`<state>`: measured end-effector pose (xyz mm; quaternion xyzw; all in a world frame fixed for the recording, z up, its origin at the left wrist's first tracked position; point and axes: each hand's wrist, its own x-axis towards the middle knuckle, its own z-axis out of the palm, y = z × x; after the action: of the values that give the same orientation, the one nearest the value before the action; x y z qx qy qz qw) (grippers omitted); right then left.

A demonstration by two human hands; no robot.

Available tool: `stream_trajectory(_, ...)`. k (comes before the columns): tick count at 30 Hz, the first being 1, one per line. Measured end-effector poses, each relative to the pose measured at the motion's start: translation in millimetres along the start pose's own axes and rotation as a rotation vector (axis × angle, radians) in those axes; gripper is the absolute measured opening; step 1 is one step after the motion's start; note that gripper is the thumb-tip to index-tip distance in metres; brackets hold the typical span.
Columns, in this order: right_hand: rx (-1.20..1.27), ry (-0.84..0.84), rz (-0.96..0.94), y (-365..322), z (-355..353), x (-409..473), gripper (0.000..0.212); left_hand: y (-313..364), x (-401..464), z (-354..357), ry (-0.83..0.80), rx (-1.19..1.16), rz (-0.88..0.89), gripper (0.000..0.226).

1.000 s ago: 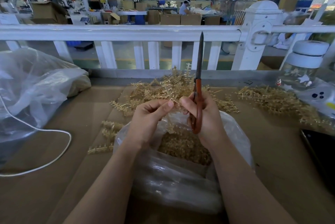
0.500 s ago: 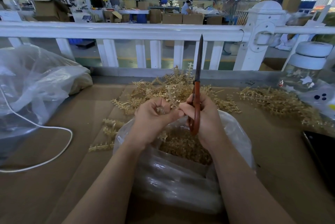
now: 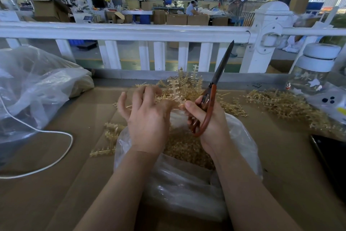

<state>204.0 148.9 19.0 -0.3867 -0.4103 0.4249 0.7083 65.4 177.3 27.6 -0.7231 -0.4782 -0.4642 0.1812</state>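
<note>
I see the sprue [image 3: 175,88] standing upright above the bag [image 3: 187,184], in front of the pile [image 3: 280,103], with its lower end between both thumbs. The right hand [image 3: 209,124] grips the scissors [image 3: 211,96], fingers curled round the handles, blades together and pointing up; its thumb and forefinger pinch the sprue's end. The left hand [image 3: 148,118] is released, fingers spread, thumb at that same end. The bag lies on the table [image 3: 84,118] and holds cut pieces.

R hand [image 3: 207,118] grips scissors [image 3: 214,88] (blades toward 1 o'clock); L hand [image 3: 148,116], fingers spread, seemingly touches gold sprue [image 3: 175,90].
</note>
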Motion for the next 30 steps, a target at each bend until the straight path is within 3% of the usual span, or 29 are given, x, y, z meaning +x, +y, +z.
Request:
stream_trajectory(3, -0.009, -0.008, -0.010, 1.2, 1.3, -0.7, 0.023, 3.2, -2.9, 1.0, -0.072, 0.065, 0.014, 0.010)
stream_trajectory(5, -0.009, -0.013, -0.008, 1.8, 1.3, -0.7, 0.024, 4.1, -2.8, 0.4, -0.064, 0.067, 0.006, 0.020)
stream_trajectory(10, 0.005, -0.005, -0.015, 2.5, 0.9, 0.2, 0.024, 4.7, 2.7, -3.7, -0.083, -0.048, 0.032, 0.030)
stream_trajectory(15, -0.025, -0.081, -0.033, 4.2, 2.7, -1.1, 0.020, 12.4, -2.2, -3.2, -0.247, -0.361, -0.192, 0.027)
stream_trajectory(19, -0.023, -0.045, -0.017, 5.0, 3.6, -0.4, 0.026, 14.6, 0.6, -5.6, -0.316, -0.786, -0.491, 0.028)
stream_trajectory(21, -0.050, -0.016, -0.012, 5.6, 3.3, 0.3, 0.031, 15.1, 2.3, -6.0, -0.315, -0.968, -0.618, 0.013)
stream_trajectory(23, -0.087, -0.013, -0.009, 6.1, 2.8, 0.3, 0.036, 14.2, 4.3, -6.8, -0.294, -1.098, -0.697, 0.013)
stream_trajectory(30, -0.258, 0.014, -0.013, 8.3, 1.2, 2.9, 0.023, 7.4, 7.6, -6.0, -0.185, -1.313, -0.906, 0.013)
